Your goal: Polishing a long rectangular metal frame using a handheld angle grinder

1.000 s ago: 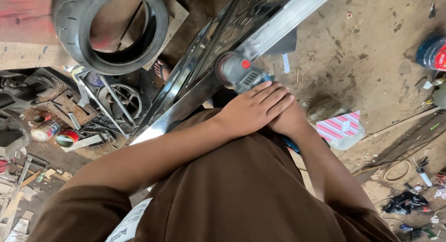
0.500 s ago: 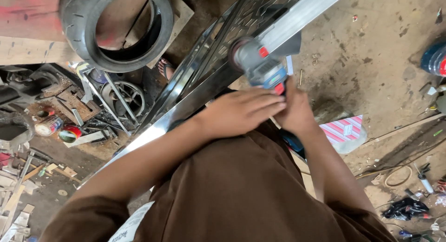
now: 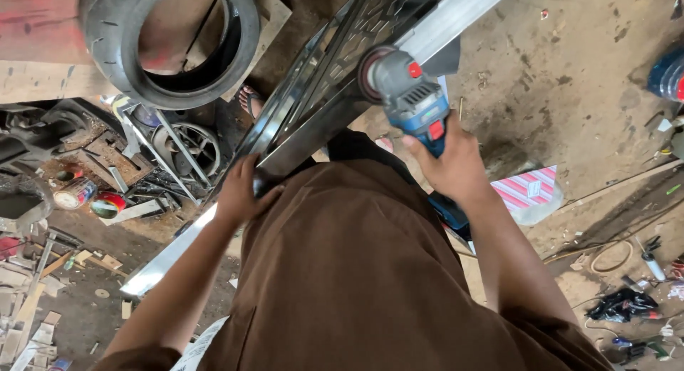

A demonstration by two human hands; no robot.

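right hand (image 3: 456, 164) gripping blue angle grinder (image 3: 406, 97) alone, disc at the long steel frame (image 3: 313, 107), left hand (image 3: 239, 193) now off the tool, clasped on the frame's lower edge, black tyre (image 3: 167, 43) beyond
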